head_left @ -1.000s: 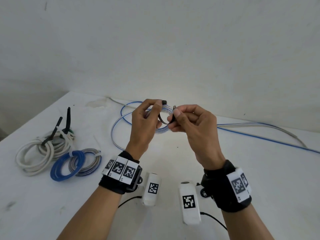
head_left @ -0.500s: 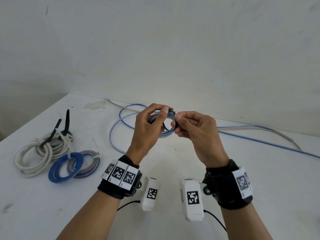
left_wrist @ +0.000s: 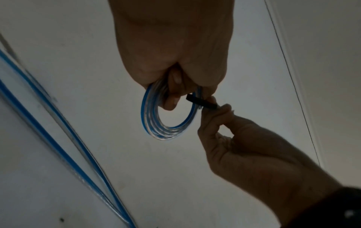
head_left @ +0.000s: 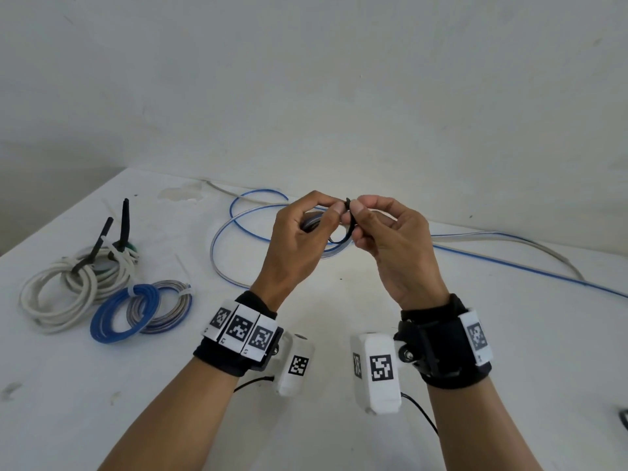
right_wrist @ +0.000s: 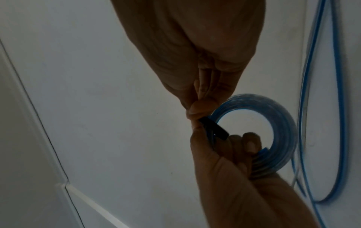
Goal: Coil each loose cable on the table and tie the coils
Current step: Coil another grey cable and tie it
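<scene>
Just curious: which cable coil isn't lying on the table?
The small blue-and-clear coil, held up in the left hand; the white, blue and grey coils rest on the table.

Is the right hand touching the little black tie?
Touching. In the left wrist view, the right hand pinches the black tie between thumb and fingertip, beside the blue coil that the left hand holds.
</scene>
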{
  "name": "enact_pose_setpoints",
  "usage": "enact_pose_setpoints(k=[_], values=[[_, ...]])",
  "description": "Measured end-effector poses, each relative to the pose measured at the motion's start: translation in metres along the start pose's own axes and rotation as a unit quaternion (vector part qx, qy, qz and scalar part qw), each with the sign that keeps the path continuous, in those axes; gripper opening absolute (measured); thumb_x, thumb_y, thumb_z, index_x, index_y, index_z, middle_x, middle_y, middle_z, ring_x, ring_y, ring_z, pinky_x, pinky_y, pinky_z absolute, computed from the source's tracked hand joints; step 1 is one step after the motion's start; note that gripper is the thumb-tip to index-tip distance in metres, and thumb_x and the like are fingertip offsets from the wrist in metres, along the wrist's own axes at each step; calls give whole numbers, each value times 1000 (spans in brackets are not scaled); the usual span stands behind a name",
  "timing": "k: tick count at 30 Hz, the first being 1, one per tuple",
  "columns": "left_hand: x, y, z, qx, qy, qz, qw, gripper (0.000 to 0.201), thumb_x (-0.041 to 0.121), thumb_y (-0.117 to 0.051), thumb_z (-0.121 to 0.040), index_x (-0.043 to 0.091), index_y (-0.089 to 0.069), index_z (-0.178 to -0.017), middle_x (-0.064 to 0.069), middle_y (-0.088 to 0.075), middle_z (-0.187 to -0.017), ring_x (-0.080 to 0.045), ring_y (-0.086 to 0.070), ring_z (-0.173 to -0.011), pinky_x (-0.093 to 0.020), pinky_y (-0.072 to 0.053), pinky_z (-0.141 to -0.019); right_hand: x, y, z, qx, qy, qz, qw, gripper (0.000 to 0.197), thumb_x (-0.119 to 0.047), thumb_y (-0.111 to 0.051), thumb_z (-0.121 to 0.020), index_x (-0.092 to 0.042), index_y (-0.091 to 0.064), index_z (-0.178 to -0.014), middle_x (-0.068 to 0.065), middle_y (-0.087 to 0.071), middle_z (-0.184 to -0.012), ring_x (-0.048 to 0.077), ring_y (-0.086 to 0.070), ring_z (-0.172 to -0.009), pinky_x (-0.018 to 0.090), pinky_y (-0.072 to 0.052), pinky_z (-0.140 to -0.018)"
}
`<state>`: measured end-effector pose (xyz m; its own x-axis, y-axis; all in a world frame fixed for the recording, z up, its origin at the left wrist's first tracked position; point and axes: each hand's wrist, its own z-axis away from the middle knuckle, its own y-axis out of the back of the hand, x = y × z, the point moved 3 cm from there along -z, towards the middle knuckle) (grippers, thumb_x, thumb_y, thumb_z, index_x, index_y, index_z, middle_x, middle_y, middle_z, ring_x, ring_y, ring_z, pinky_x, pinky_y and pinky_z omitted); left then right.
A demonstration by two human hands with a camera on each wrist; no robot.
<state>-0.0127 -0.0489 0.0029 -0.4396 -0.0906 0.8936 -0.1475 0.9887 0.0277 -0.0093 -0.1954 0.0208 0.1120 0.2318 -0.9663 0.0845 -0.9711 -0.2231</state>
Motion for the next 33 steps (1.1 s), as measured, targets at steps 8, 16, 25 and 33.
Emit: enact_pose_setpoints(k=[8, 16, 25, 33], values=[[0, 4, 1, 37, 19, 12, 999, 16, 19, -58, -103, 9, -69, -97, 7, -52, -56, -23, -39, -56, -47, -40, -50, 0, -5, 5, -25, 30, 51, 998, 25, -11, -74, -91, -6, -63, -113, 9, -76, -80, 16, -65, -65, 22, -50, -64], [-3, -1, 1, -28, 24, 9, 999, 16, 17, -60, -102, 7, -71, -97, -12, -66, -71, -17, -44, -57, -30, -42, -54, 2, 6, 2, -1, 49, 60, 997, 23, -14, -71, -94, -1, -67, -112, 0, -70, -65, 11, -57, -57, 20, -46, -60], [1, -20, 11, -145, 64, 37, 987, 20, 18, -61, -101, 6, -68, -86, -31, -54, -75, -38, -33, -57, -32, -40, -55, -6, 29, -8, 132, 100, 61, 984, 5, -14, -74, -92, -9, -72, -92, -8, -67, -73, 2, -52, -61, 14, -44, -62], [-4, -29, 16, -195, 113, 86, 970, 27, 25, -60, -100, 13, -61, -77, -12, -21, -58, -25, -19, -53, -38, -30, -53, 1, 32, -7, 126, 64, 39, 989, 10, -20, -66, -99, -11, -64, -94, 4, -76, -82, 16, -56, -63, 21, -44, -53]])
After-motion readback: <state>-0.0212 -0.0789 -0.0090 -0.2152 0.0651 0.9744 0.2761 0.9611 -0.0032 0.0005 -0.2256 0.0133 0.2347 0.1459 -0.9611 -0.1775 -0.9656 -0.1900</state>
